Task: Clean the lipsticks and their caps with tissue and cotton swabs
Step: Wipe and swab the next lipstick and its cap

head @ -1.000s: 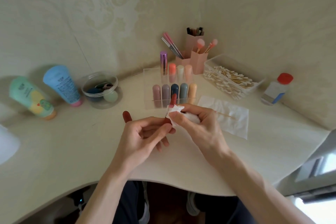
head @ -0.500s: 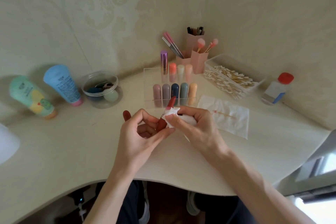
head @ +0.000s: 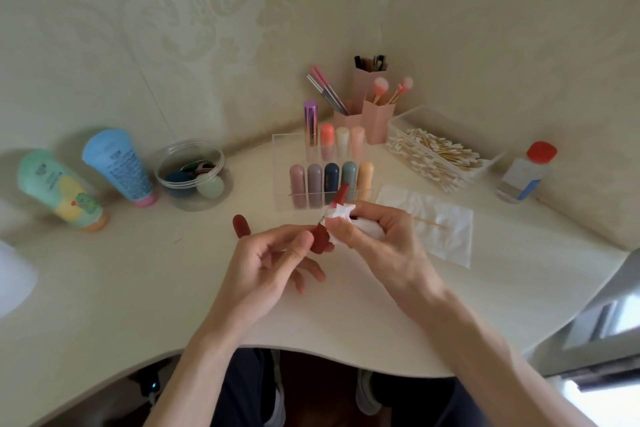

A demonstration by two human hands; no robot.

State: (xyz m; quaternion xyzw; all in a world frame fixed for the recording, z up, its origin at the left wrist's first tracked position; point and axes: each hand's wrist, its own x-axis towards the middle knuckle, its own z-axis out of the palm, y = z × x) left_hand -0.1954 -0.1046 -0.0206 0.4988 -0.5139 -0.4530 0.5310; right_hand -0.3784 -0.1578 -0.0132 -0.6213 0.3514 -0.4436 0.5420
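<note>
One lipstick point(head: 322, 236), centre frame, over worktop point(head: 138, 288). Left hand point(head: 263, 263) fingers pinch red base. Right hand point(head: 381, 239) fingers clamp tissue wad point(head: 341, 218) round collar. Likely light, case rigid and slick, bullet soft and breakable: grip case only. Cap point(head: 241, 226) lies just left.

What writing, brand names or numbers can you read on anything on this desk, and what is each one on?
Nothing here can be read well enough to quote.
Blue tube: a block of fine dark print, too small and blurred to read.
Green tube: a small mark near the top and a picture below it, both blurred.
Bottle with the red cap: a blue patch on its label, with no lettering that can be made out.
</note>
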